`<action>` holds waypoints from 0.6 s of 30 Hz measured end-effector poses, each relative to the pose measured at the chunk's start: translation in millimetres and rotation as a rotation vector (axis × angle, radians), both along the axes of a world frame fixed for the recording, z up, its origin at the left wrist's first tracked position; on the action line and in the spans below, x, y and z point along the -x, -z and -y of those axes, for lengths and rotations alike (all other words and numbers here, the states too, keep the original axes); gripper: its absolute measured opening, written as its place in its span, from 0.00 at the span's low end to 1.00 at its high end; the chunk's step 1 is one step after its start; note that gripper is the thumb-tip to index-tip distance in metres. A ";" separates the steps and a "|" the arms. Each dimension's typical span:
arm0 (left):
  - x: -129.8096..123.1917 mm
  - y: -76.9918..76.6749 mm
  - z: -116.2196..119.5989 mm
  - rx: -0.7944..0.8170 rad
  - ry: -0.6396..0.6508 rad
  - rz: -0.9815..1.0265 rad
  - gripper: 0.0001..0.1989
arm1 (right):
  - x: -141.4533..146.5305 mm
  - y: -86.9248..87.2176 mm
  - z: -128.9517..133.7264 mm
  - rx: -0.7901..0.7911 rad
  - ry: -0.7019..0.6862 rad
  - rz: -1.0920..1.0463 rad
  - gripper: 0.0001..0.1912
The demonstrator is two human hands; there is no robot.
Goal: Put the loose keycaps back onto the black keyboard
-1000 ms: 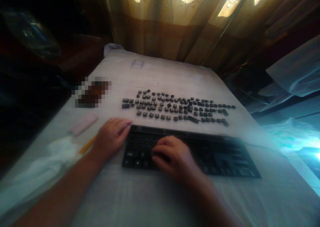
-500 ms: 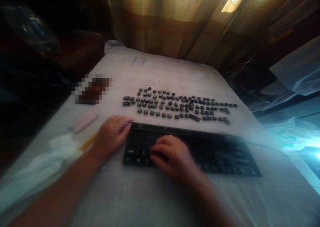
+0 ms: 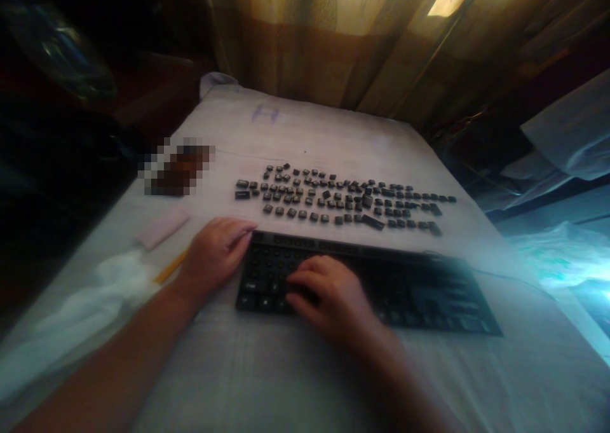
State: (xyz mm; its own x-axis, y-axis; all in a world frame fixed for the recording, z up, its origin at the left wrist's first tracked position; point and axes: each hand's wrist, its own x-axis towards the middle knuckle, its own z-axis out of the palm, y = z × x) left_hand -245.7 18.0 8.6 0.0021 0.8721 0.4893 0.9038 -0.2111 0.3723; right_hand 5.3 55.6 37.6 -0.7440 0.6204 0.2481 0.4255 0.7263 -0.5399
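A black keyboard (image 3: 405, 287) lies on the cloth-covered surface, with keys at its left end. My left hand (image 3: 216, 252) is closed at the keyboard's upper left corner, thumb and fingertips against the edge. Over the left part of the keyboard, my right hand (image 3: 328, 290) is curled with its thumb and fingers near each other; whatever may be between the tips is too small to tell. Loose black keycaps (image 3: 314, 217) lie in uneven rows beyond the keyboard, among them a long key (image 3: 372, 222).
A pink block (image 3: 162, 227), a yellow stick (image 3: 170, 267) and crumpled white plastic (image 3: 90, 299) lie at the left. Farther back is a blurred-out brown object (image 3: 178, 171). A cable (image 3: 509, 277) runs from the keyboard's right side. A curtain (image 3: 314, 45) hangs behind.
The view has shifted slightly. Both hands keep nearly the same place and pose on the keyboard, and the loose keycaps lie as before.
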 end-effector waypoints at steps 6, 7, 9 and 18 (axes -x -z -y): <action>-1.6 -1.1 0.1 0.021 -0.013 0.036 0.14 | -0.6 -1.6 -0.2 -0.015 -0.033 -0.016 0.07; -1.8 -1.3 0.2 0.023 -0.014 0.038 0.14 | -0.8 -1.9 -0.4 -0.023 -0.034 -0.029 0.06; -2.2 -1.9 0.3 0.027 -0.017 0.035 0.13 | -1.5 -2.5 -0.8 -0.043 -0.041 -0.062 0.06; -1.4 -2.0 0.2 0.031 -0.024 0.038 0.13 | -6.0 -6.3 11.8 -0.271 -0.105 0.032 0.09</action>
State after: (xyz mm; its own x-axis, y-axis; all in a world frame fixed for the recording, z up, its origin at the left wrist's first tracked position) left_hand -244.3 17.8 10.6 -0.0375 0.8863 0.4615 0.8935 -0.1772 0.4127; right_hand 11.4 43.8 43.9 -0.8109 0.4539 0.3695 0.3543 0.8832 -0.3073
